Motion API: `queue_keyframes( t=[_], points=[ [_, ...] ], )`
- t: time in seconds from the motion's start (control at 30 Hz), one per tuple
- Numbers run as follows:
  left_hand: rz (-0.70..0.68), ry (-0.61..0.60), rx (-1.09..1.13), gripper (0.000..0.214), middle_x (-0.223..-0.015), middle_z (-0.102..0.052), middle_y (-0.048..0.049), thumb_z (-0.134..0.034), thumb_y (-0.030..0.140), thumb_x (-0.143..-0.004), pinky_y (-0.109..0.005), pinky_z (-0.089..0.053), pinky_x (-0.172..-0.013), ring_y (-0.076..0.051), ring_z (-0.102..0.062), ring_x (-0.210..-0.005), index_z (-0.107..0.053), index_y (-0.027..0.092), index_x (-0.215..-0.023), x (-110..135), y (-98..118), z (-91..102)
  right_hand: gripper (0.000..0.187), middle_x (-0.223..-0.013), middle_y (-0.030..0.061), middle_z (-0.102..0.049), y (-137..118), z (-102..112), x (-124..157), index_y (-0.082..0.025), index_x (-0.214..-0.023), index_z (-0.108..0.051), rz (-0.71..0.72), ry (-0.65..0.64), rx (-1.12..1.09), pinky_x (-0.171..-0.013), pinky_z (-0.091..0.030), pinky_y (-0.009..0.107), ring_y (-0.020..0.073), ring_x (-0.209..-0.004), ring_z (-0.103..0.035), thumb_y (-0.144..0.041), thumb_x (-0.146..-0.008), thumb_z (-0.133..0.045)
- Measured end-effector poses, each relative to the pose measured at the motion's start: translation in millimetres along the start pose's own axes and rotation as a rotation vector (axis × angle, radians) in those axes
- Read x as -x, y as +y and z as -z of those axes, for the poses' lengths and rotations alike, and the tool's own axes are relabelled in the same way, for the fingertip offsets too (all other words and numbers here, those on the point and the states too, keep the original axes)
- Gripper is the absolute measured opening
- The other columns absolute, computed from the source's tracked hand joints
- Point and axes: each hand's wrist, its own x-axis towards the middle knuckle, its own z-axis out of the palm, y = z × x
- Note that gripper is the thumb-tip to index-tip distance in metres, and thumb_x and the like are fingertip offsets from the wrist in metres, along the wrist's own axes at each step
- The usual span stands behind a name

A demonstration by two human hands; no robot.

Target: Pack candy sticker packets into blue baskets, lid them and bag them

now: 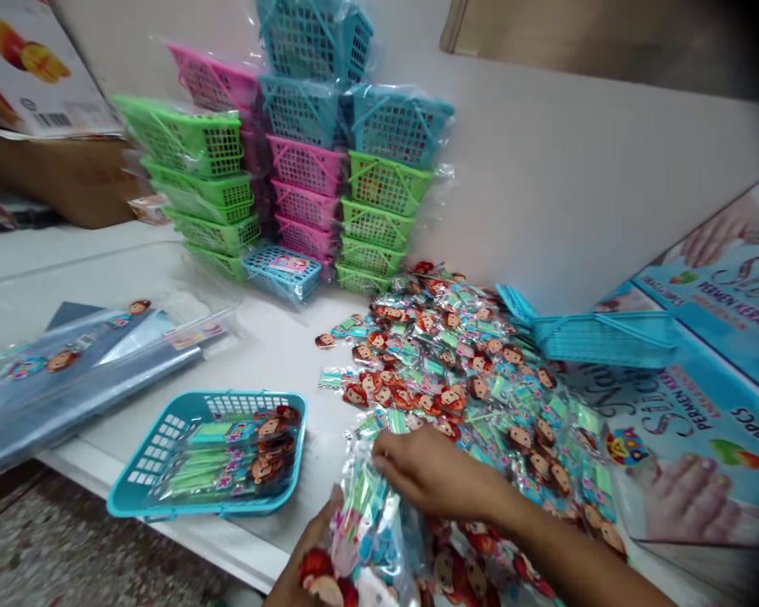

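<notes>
Low at the front of the table, my left hand (pixel 313 539) is closed round a bundle of small clear packets (pixel 363 527) with cartoon figures and green strips inside. My right hand (pixel 433 472) is closed at the bundle's upper end, its fingertips pinching the packets' clear wrapping. Just left of my hands, a blue plastic basket (pixel 132 459) holds several similar packets (pixel 246 459) with brown-haired figures. A big loose pile of packets (pixel 430 362) spreads behind and to the right of my right hand.
Wrapped green (pixel 212 198), pink (pixel 307 202) and blue (pixel 307 110) baskets stand stacked against the wall. Another blue basket (pixel 607 341) sits by printed blue boxes (pixel 689 421) at right. Clear plastic bags (pixel 120 371) lie at left, near cardboard boxes (pixel 69 173).
</notes>
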Motion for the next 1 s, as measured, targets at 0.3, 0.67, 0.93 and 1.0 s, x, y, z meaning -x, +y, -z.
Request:
queue_keyframes(
  t=[0.3,0.67,0.93,1.0],
  points=[
    [-0.040,0.013,-0.009,0.048,-0.087,-0.072,-0.0129,-0.060,0.015,-0.072,-0.042,-0.047,-0.080,-0.029,-0.068,-0.082,-0.055,0.010,-0.120,0.4,-1.9,20.3,0.032,-0.082,-0.0003,-0.067,13.2,-2.3,-37.4,-0.023,-0.096,-0.060,0.044,-0.105,0.153,-0.058,-0.033,0.021,0.0115,-0.069,-0.059,-0.045,-0.093,-0.037],
    [0.001,0.027,0.054,0.042,-0.084,-0.072,-0.0115,-0.057,0.018,-0.073,-0.041,-0.048,-0.078,-0.029,-0.068,-0.083,-0.059,0.014,-0.116,4.0,1.8,20.9,0.030,-0.102,0.0138,-0.065,131.8,14.6,-108.0,-0.016,-0.102,-0.066,-0.540,0.219,0.329,-0.078,-0.044,0.035,0.0262,-0.095,-0.060,-0.030,-0.091,-0.041],
    [0.016,0.009,0.032,0.023,-0.085,-0.070,-0.0097,-0.059,0.027,-0.078,-0.038,-0.047,-0.084,-0.027,-0.064,-0.092,-0.065,0.011,-0.094,1.1,0.5,2.2,0.043,-0.126,0.0083,-0.053,38.0,-10.8,-8.4,-0.025,-0.128,-0.049,0.381,0.183,0.148,-0.089,-0.041,0.034,0.0186,-0.110,-0.049,-0.020,-0.085,-0.048],
    [-0.041,-0.008,0.009,0.024,-0.095,-0.067,-0.0074,-0.059,0.033,-0.081,-0.037,-0.048,-0.084,-0.023,-0.062,-0.094,-0.063,0.015,-0.096,16.1,-12.9,-11.2,0.047,-0.123,0.0113,-0.055,14.3,-24.5,10.3,-0.021,-0.130,-0.046,0.501,0.078,0.195,-0.086,-0.042,0.036,0.0206,-0.103,-0.051,-0.021,-0.084,-0.052]
  ],
)
